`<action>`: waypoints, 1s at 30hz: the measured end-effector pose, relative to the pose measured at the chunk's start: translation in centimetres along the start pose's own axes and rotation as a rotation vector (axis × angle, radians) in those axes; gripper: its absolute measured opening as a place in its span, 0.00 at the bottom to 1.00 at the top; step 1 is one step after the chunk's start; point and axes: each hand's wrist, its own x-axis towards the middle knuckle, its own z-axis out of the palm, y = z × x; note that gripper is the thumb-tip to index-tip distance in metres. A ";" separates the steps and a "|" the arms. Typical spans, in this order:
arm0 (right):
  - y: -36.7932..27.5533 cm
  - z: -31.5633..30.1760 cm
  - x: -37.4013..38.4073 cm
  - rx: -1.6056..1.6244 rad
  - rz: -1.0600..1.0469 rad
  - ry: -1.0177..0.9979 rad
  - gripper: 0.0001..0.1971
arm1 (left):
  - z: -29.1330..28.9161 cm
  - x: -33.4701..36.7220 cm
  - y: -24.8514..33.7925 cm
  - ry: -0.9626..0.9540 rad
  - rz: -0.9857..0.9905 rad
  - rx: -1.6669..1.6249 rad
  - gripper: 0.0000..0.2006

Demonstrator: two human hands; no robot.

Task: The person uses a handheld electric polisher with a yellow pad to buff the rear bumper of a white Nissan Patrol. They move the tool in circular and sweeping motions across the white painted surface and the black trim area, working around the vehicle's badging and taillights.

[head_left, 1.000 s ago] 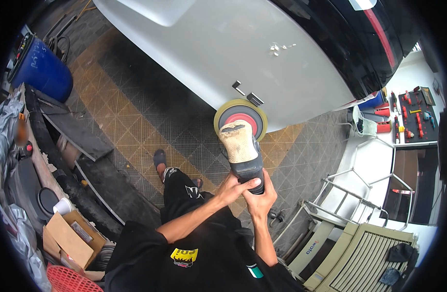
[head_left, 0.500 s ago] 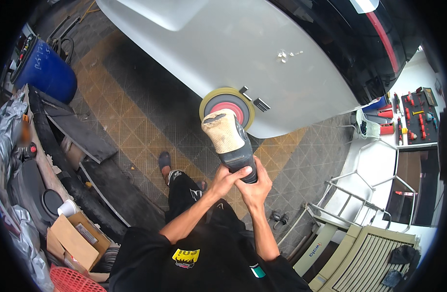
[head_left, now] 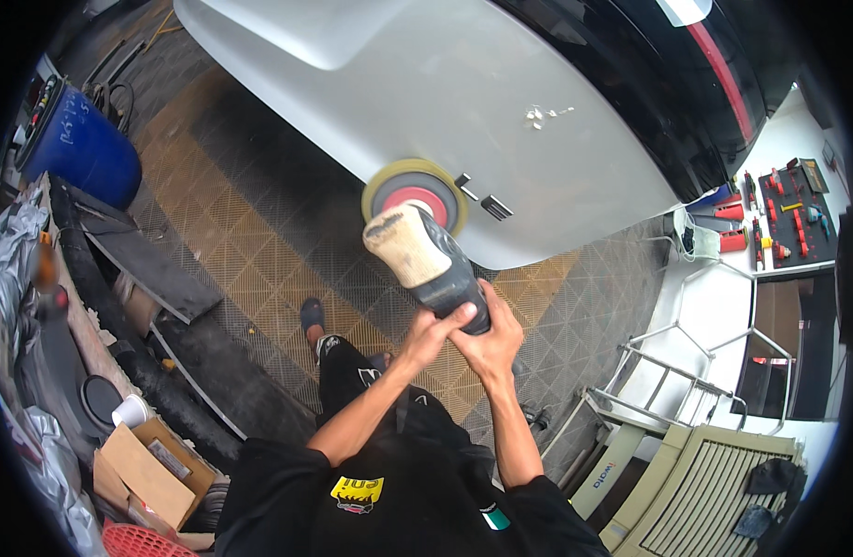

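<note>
Both of my hands are closed around the black rear end of a polisher [head_left: 445,288], whose head wears a beige cloth cover. My left hand [head_left: 426,341] wraps it from the left, thumb lying on top. From the right, my right hand [head_left: 494,340] grips the same end. The polisher's round pad [head_left: 387,192], with a yellow-green rim and red centre, overlaps the near edge of a large grey car panel [head_left: 399,102]. Whether the pad touches it is hard to tell. Beside the pad, small black-and-silver markings [head_left: 497,207] sit on the panel.
Glossy black bodywork [head_left: 621,84] rises beyond the panel. A blue barrel [head_left: 83,144], dark panels [head_left: 199,371] and an opened cardboard box [head_left: 157,469] line the left. On the right are a metal frame stand [head_left: 649,371], a slatted beige panel [head_left: 705,492] and a tool board [head_left: 798,218].
The polisher's head and pad have swung left along the panel's near edge, and the tool leans more to the left. Both hands keep their hold.
</note>
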 end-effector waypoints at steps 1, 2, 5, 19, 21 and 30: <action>0.3 -0.9 -0.5 -0.038 -0.007 0.005 0.41 | 0.2 -0.1 -1.0 -0.026 0.004 0.025 0.26; 0.3 -1.7 -1.0 -0.055 0.027 -0.028 0.41 | 0.3 -0.4 -2.0 -0.055 -0.026 0.003 0.28; 0.5 -3.5 -1.8 -0.095 0.093 -0.086 0.41 | 2.1 -1.8 -2.0 -0.042 -0.094 -0.058 0.29; 0.2 -4.3 -1.1 -0.075 0.104 -0.122 0.40 | 3.3 -2.0 -1.3 0.054 -0.083 -0.029 0.29; -0.2 -4.3 -0.6 -0.076 0.099 -0.130 0.40 | 3.3 -1.9 -1.0 0.077 -0.062 -0.030 0.28; -1.5 -4.1 0.1 0.023 0.146 -0.300 0.38 | 2.8 -3.0 1.1 0.146 -0.063 0.033 0.27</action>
